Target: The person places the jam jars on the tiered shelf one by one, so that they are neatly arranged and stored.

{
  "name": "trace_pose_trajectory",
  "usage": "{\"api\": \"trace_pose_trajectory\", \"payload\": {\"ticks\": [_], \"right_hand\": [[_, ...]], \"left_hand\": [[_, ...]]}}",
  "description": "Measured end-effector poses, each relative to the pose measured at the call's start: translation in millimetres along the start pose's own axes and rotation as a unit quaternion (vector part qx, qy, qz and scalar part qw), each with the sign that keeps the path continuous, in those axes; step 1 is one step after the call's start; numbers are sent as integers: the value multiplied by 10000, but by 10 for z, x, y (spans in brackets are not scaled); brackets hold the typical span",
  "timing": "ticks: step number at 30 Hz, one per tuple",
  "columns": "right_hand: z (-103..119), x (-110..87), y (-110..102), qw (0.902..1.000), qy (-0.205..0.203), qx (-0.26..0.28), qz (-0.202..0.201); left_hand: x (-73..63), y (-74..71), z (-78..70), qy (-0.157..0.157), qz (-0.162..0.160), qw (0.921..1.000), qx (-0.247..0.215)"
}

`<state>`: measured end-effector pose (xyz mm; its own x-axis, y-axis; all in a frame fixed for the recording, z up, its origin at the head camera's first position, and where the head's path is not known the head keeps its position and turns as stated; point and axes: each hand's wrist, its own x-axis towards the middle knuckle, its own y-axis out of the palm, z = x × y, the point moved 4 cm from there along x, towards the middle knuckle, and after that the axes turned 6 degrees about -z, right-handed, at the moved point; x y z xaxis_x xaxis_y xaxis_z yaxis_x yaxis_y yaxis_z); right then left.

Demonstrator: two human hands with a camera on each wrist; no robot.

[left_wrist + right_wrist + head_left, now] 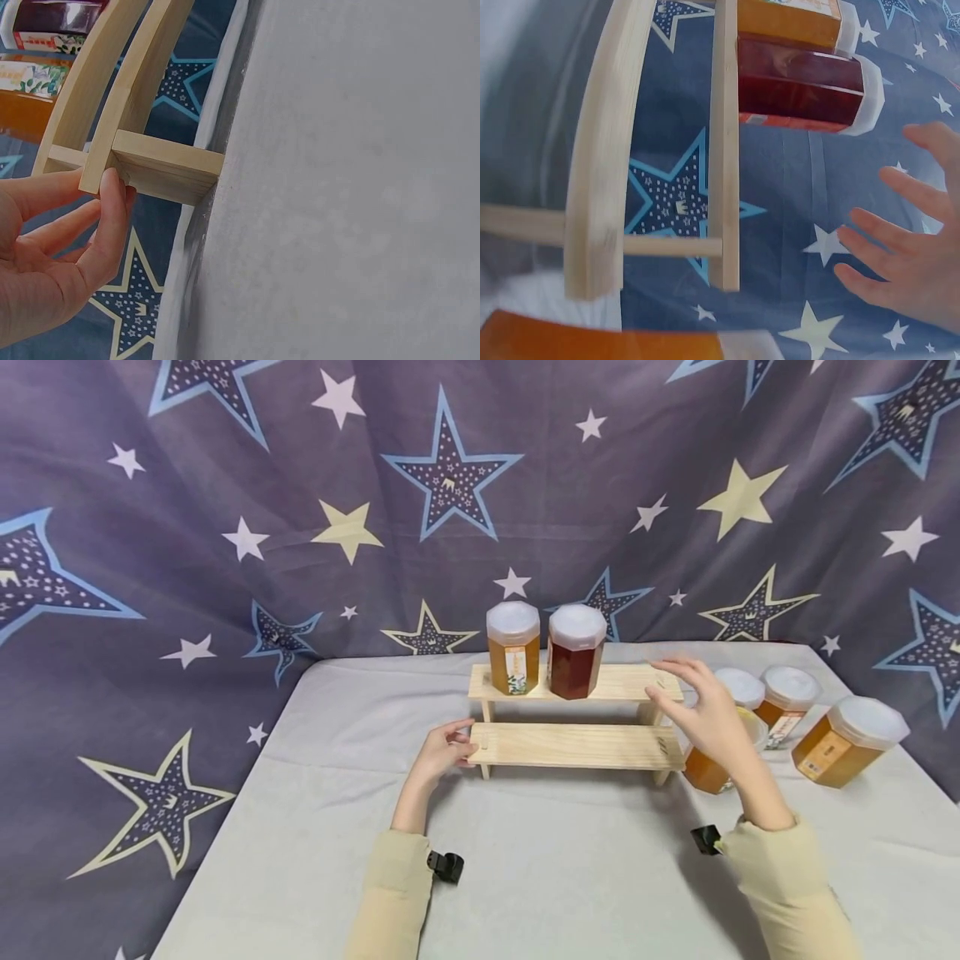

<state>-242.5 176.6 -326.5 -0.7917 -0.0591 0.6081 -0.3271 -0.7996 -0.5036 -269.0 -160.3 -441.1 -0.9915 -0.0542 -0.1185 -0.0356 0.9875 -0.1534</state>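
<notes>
Shelf (630, 680) of pale wood, two-tiered, stands on a pale cloth (300, 827) in my head view, an amber jar (513, 653) toward the left and a dark red jar (576, 653) near the middle of its upper tier; my left hand (437, 753) is at the left end of the lower tier (573, 746), my right hand (708, 714) by the upper tier's right end, with four more jars (849, 742) near it on the cloth. From my left wrist I see my fingers pinching the corner of the lower tier, which I judge stiff and light, though top-heavy under the jars, so each end seems a good place to steady it. From my right wrist my fingers are spread and hold nothing, apart from the wood; the filled jars look rigid, smooth and fairly weighty, perhaps slippery, and whether they are glass or plastic I cannot tell, so I would grip one round its faceted sides, below the whitish lid (577, 620). Under it all the cloth looks soft and slightly creased, and behind hangs a dark curtain (337, 593) printed with stars
</notes>
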Motion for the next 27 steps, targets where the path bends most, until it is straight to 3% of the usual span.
{"api": "trace_pose_trajectory", "payload": {"ticks": [5,11,27], "right_hand": [[-39,-94,-100,9993,160,-302,149],[-82,-170,-187,9978,23,-652,111],[-269,-350,-399,9939,698,-665,544]], "left_hand": [[4,2,7,17,-58,10000,-19],[2,1,4,25,-57,10000,67],[3,-9,2,-10,-7,10000,97]]}}
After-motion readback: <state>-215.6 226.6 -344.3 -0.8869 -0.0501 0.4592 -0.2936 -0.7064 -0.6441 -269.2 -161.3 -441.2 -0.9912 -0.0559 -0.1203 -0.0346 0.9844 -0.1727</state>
